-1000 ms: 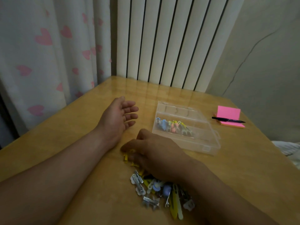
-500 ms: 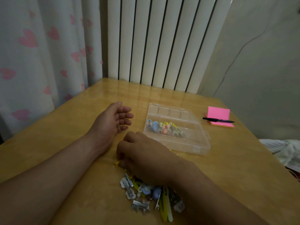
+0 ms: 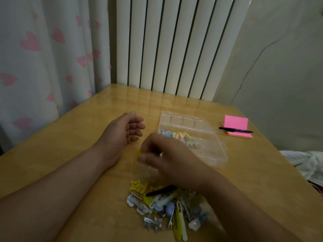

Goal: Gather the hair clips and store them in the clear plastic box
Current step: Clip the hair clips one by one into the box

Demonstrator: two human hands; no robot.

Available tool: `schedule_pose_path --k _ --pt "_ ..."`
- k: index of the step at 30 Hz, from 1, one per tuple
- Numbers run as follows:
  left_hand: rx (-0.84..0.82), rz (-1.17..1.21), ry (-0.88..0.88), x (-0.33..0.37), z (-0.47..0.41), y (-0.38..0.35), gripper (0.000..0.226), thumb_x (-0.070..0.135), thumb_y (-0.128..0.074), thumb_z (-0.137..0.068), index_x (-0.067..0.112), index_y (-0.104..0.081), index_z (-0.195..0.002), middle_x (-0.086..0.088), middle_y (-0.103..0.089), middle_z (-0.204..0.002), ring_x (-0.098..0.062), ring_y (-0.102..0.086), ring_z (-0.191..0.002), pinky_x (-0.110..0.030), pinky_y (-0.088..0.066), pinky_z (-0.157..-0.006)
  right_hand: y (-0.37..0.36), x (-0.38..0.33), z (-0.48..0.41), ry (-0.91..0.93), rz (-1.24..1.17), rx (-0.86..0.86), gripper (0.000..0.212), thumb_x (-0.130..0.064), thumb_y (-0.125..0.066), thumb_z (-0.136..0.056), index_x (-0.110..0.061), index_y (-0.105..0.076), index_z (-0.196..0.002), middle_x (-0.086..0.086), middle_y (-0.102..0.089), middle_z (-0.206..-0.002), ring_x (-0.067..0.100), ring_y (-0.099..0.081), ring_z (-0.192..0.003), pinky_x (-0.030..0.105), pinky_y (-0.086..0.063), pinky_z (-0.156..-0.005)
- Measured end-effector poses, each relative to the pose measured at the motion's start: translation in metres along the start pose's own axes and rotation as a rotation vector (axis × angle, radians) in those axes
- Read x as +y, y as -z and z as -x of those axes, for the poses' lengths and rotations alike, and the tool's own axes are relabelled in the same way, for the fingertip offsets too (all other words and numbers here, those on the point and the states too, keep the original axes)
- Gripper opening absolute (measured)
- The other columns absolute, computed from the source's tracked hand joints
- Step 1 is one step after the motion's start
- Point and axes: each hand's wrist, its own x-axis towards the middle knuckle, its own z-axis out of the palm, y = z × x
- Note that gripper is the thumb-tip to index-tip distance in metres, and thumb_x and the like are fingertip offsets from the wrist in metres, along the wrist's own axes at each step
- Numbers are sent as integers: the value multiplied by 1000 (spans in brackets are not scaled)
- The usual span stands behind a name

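Nearest edge of counter (image 3: pixel 52 145): loose pile of hair clips (image 3: pixel 167 208), mixed colours (yellow, blue, white, metal, one black); qty not countable. Yellow star clip (image 3: pixel 137 186) lies flat at the pile's far-left edge.

Just beyond pile: right hand (image 3: pixel 171 158), raised off counter, motion-blurred. Fingers (image 3: pixel 148 158) curled together, pinching a small yellow clip (image 3: pixel 139 152); clip shape not legible.

Left of that, not touching it: left hand (image 3: pixel 122 135), resting on its side on counter, palm facing right. Fingers loosely bent, slightly apart, holding nothing.

Right of both hands: clear plastic box (image 3: pixel 218 154), open-topped, flat on counter. Row of stored clips (image 3: pixel 178 136) (blue, pink, yellow, grey) in its near-left part, partly hidden by right hand.

Further right, apart from box: pink sticky-note pad (image 3: pixel 236 122) w/ black pen (image 3: pixel 235 130) lying across it.

Right edge, off counter: pale cloth (image 3: pixel 304 163).

Back: white ribbed radiator (image 3: pixel 174 46); curtain (image 3: pixel 35 49) w/ pink hearts at left; plain wall (image 3: pixel 279 67) at right.
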Motion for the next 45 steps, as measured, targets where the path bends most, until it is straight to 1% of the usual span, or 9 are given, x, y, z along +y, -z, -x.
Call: schedule_pose_path --k 3,5,11,19,25,30,36,38,45 --pt "-1 -6 -10 0 -1 1 40 42 -49 -107 9 -71 -116 -5 -75 -93 -15 -66 -77 -34 -48 -74 37 16 0 -114 -131 332 12 -24 -69 -100 -28 -68 -111 -8 -74 -94 4 -70 -86 23 -58 -76" --pt "0 -21 -27 -2 -2 1 38 40 -51 -107 9 -72 -114 -5 -75 -93 -15 -67 -76 -33 -49 -73 65 38 -2 -223 -87 433 23 -22 -66 -102 -29 -67 -124 -9 -76 -97 0 -72 -85 25 -56 -75" --pt "1 -64 -49 -3 -3 0 37 39 -52 -107 8 -73 -113 -6 -75 -94 -16 -66 -78 -34 -48 -73 96 98 -18 -439 107 352 14 -18 -67 -103 -27 -69 -113 -4 -75 -97 15 -73 -90 29 -53 -67" --pt "9 -68 -60 -4 -3 0 35 37 -53 -106 10 -74 -110 -5 -75 -93 -16 -66 -78 -34 -48 -73 87 117 -19 -442 285 450 11 -19 -67 -101 -26 -72 -109 -2 -72 -96 15 -67 -74 25 -50 -59" --pt "-2 -71 -69 -5 -2 0 34 37 -53 -106 10 -74 -109 -4 -75 -93 -16 -66 -78 -35 -47 -73 84 127 -16 -446 349 461 12 -16 -67 -101 -19 -75 -110 -3 -72 -103 8 -61 -85 13 -40 -66" --pt "-1 -73 -67 -5 -3 0 33 36 -54 -106 10 -74 -109 -4 -75 -92 -16 -65 -78 -34 -48 -73 96 123 -10 -490 382 408 12 -21 -64 -103 -20 -73 -111 -2 -73 -103 9 -63 -80 20 -45 -63" --pt "-13 -148 -83 -4 2 -3 32 33 -57 -106 7 -73 -111 -4 -74 -95 -16 -66 -81 -32 -49 -73 81 81 9 -342 217 487 9 -24 -65 -103 -26 -73 -105 -12 -73 -93 -1 -67 -83 17 -46 -68" --pt "-13 -164 -84 -3 4 -4 32 33 -58 -105 6 -73 -111 -4 -74 -94 -17 -65 -81 -31 -50 -72 66 55 14 -244 126 446 9 -25 -65 -103 -29 -73 -103 -14 -73 -91 -3 -68 -81 17 -47 -69" --pt "-3 -167 -80 -1 6 -5 34 32 -58 -105 2 -72 -114 -6 -73 -93 -19 -64 -82 -28 -49 -68 10 -2 16 -109 132 -93 19 -31 -67 -102 -37 -75 -118 -21 -70 -102 -4 -64 -97 12 -50 -80"
